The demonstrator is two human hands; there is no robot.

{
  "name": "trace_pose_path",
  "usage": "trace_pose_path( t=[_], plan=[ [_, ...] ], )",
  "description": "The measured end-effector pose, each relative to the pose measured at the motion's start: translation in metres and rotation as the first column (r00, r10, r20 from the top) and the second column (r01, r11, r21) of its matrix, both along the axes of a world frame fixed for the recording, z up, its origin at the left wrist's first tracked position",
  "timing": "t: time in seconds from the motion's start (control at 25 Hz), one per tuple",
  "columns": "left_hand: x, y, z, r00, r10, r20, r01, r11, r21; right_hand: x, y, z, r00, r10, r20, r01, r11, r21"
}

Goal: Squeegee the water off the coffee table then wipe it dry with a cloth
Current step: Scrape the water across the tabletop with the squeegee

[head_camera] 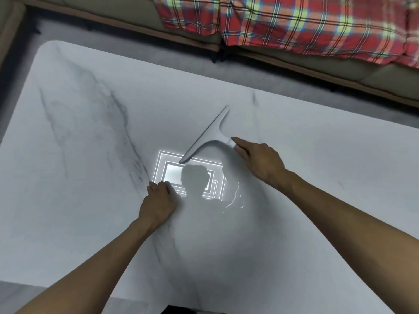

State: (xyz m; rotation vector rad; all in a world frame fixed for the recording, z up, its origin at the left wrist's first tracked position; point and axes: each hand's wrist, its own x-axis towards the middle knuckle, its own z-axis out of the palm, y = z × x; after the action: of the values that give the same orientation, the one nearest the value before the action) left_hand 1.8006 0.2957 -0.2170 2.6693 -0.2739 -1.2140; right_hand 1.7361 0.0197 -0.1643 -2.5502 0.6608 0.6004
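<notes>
Two bare arms reach in from 6 o'clock over the white marble table. The right grip is clenched round the short handle of a pale grey squeegee, with the forefinger laid straight along the handle toward the blade. The squeegee sits near the middle of the table, and its blade runs on a slant from about 7 o'clock up to 1 o'clock. Its lower tip meets the top edge of a bright reflection of a ceiling light; whether the whole blade edge lies flat on the marble I cannot tell.

The left grip is at 8 o'clock of the squeegee and holds nothing. It rests on the table with fingers loosely bent, the fingertips just at the reflection's lower left corner.

Water shows as a thin glinting line at 5 o'clock of the reflection, between the two forearms — how far the wet patch spreads I cannot tell. A dark outline of a head falls across the reflection, and grey veins cross the marble toward 9 o'clock.

Beyond the table at 12 o'clock lies a strip of grey floor. Past it is a beige sofa, with a red plaid blanket draped over it toward 1 o'clock.
</notes>
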Motion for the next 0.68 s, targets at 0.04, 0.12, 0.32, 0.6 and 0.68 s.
trace_pose_path(
  t=[0.04,0.12,0.32,0.6,0.68],
  plan=[
    [0.001,-0.001,-0.001,1.0,-0.016,-0.006,0.016,1.0,0.014,0.006,0.0,-0.006,1.0,-0.007,-0.008,0.007,1.0,0.001],
    [0.002,-0.004,-0.002,0.997,-0.076,-0.023,0.077,0.996,0.048,-0.006,-0.003,-0.008,1.0,-0.017,0.0,0.017,1.0,-0.018],
    [0.0,-0.014,-0.002,0.993,-0.017,-0.113,0.026,0.997,0.076,-0.111,-0.022,0.024,0.992,-0.072,-0.102,0.059,0.991,-0.121],
    [-0.018,-0.057,-0.007,0.979,-0.158,0.131,0.177,0.972,-0.152,-0.045,-0.075,0.041,0.964,-0.26,0.057,0.263,0.964,-0.048],
    [-0.018,-0.079,-0.011,0.983,-0.163,0.084,0.177,0.966,-0.19,0.017,-0.092,0.023,0.948,-0.302,0.099,0.303,0.953,0.007]
  ],
)
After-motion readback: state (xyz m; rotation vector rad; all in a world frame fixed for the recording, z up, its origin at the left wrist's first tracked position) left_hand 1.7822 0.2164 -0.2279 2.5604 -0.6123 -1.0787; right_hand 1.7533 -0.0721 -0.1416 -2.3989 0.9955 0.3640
